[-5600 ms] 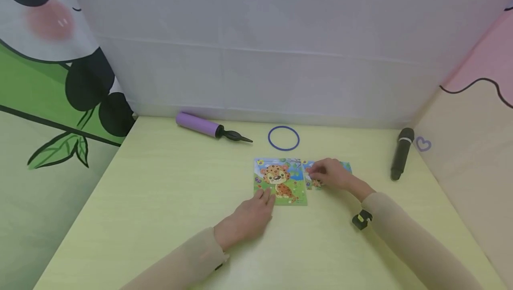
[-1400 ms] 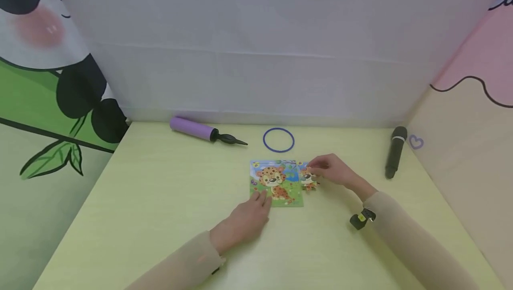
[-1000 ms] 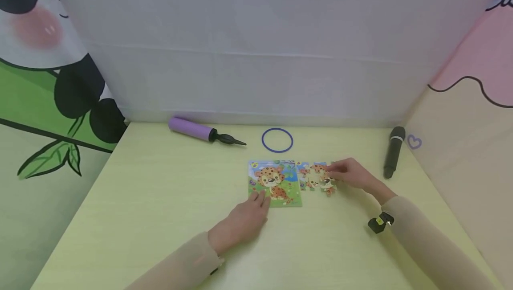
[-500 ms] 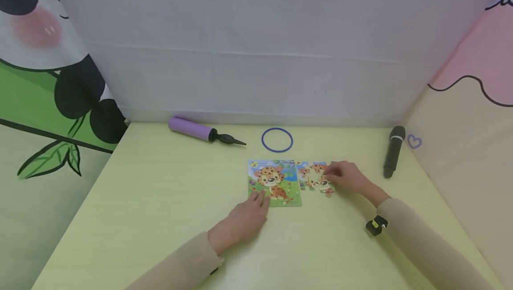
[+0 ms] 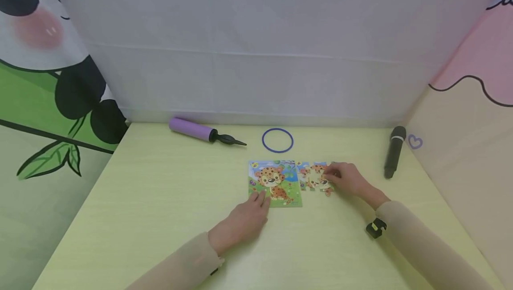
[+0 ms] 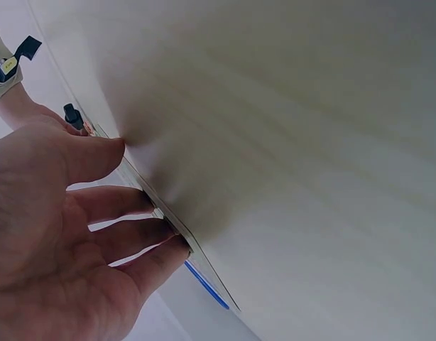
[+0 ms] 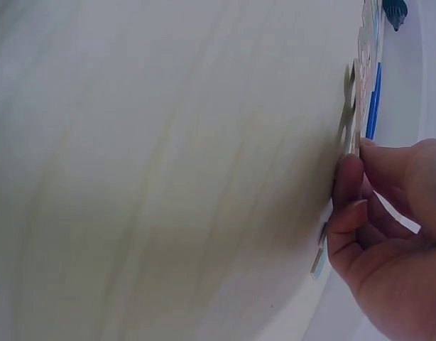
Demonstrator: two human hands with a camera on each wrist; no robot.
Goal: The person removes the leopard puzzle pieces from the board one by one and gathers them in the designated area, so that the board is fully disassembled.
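A square picture board (image 5: 276, 181) with a spotted leopard cub lies on the table. My left hand (image 5: 242, 218) rests its fingertips on the board's lower left edge, fingers fairly straight. In the left wrist view the fingers (image 6: 122, 202) touch that edge, the thumb beside it. To the right, touching or nearly touching the board, lies a partly assembled jigsaw (image 5: 302, 182) with an opening in its middle. My right hand (image 5: 348, 177) pinches a puzzle piece (image 5: 325, 184) with the cub's face between thumb and fingers, over the jigsaw's right part, which the hand partly hides.
Behind the board lies a blue ring (image 5: 277, 152). A purple hand pump (image 5: 191, 128) with a black nozzle is at the back left. A black microphone (image 5: 394, 153) lies near the right edge. A white cloth wall (image 5: 256, 80) stands along the table's back.
My right hand carried the face piece from the jigsaw's left side to its right, then lowered slightly, with little motion in the last half second. The left hand stayed on the board.
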